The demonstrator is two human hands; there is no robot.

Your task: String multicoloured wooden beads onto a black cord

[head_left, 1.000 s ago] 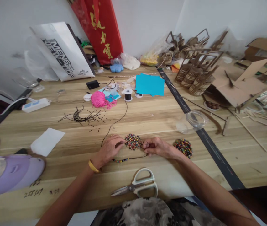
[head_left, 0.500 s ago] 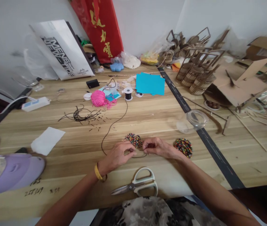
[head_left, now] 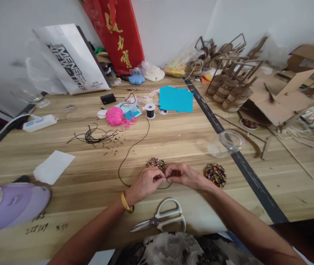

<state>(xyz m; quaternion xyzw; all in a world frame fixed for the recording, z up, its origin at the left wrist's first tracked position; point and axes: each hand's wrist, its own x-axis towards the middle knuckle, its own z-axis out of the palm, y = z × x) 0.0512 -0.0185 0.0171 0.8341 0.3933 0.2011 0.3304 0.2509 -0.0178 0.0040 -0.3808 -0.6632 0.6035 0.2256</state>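
Observation:
Thumb and fingers of my left hand (head_left: 148, 182) are pinched together, meeting the fingertips of my right hand (head_left: 181, 174), which pinch too. A thin black cord (head_left: 125, 156) runs from a spool (head_left: 150, 110) down past my left hand, and a loop of it hangs under my fingertips. Whatever else sits between the fingertips is too small to make out. Just beyond my hands lies a cluster of multicoloured beads (head_left: 156, 163), partly covered by my left hand. A second bead bundle (head_left: 215, 175) rests beside my right forearm. Scissors with white handles (head_left: 162, 217) lie closest to me.
Black cord lengths (head_left: 93, 135) and short clippings lie at the left, near pink yarn (head_left: 115, 116). Blue sheets (head_left: 176, 98) are at the back. A purple device (head_left: 21, 206) stands at left. Woven baskets (head_left: 229, 92), a cardboard box (head_left: 278, 99) and a tape roll (head_left: 231, 140) occupy the right.
My left hand has moved right, bringing its fingertips up against those of my right hand. The cord loop below them looks smaller.

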